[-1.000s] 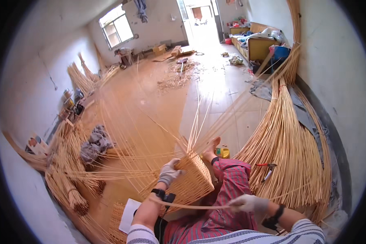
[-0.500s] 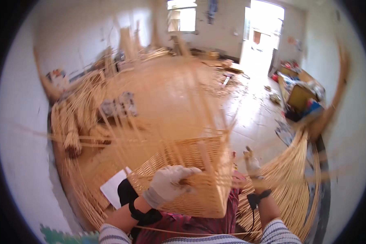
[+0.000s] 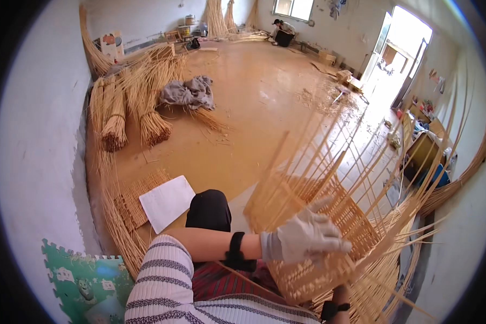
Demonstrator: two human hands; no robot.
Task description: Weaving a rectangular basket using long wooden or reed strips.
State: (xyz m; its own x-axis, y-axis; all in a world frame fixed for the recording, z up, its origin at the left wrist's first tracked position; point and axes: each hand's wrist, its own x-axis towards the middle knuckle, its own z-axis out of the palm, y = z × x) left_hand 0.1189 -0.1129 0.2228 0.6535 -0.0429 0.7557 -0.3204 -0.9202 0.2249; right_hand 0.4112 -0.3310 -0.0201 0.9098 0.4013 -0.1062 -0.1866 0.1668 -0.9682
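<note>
My left hand [image 3: 308, 237], in a pale glove with a black band on the wrist, lies across a woven tan basket [image 3: 356, 218] at lower right, its fingers apart on the weave. Long loose stakes [image 3: 368, 173] fan upward and outward from the basket. My right forearm [image 3: 340, 299] shows below the basket; the hand on it is hidden behind the weave. The basket is over my lap, on red striped trousers [image 3: 216, 286], beside my dark-covered knee [image 3: 208, 208].
A woven panel [image 3: 129, 208] and white sheet [image 3: 167, 202] lie left. Cane bundles [image 3: 113, 113], grey cloth [image 3: 186, 92] and a foam mat [image 3: 78, 275] line that side. Scraps [image 3: 324, 100] litter the floor. A person [image 3: 281, 29] crouches at the back; a couch [image 3: 426, 146] stands right.
The view has swung left. The basket and my left hand have moved rightward and tilted, with the fingers now more spread. My right hand has gone out of sight behind the basket.
</note>
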